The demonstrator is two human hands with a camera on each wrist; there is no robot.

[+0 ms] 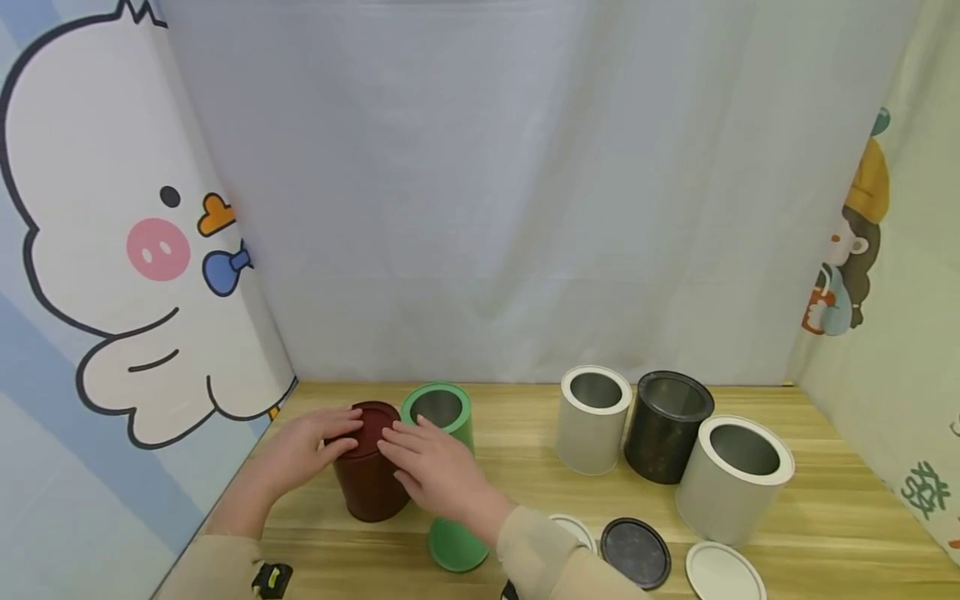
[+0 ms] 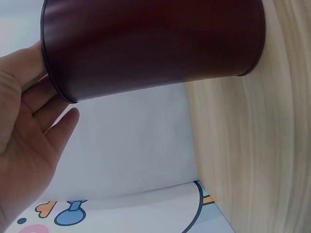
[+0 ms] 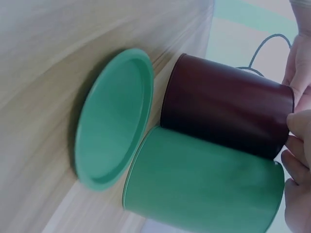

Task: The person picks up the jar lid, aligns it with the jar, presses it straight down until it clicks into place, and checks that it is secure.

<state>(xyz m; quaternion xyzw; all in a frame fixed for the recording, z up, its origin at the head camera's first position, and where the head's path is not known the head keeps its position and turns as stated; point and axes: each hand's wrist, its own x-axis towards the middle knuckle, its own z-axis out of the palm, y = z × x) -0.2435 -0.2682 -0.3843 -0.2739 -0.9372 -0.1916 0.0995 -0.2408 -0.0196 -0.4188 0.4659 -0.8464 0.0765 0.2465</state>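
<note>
A dark red can (image 1: 371,487) stands upright on the wooden table at the left, its matching lid (image 1: 372,427) lying on top. My left hand (image 1: 300,450) rests its fingers on the lid's left side. From the right, my right hand (image 1: 442,468) lays extended fingers on the same lid. Directly beside the red can is an uncovered green can (image 3: 204,177), partly hidden by the right hand in the head view. A green lid (image 3: 114,121) lies on the table in front of it. Whether the red lid is fully seated cannot be told.
Rightward stand a white can (image 1: 588,442), a black can (image 1: 660,446) and a larger white can (image 1: 720,500), all uncovered. Before them lie a white lid (image 1: 579,530), partly behind the right sleeve, a black lid (image 1: 636,552) and another white lid (image 1: 725,572). Curtains (image 1: 480,208) surround the table.
</note>
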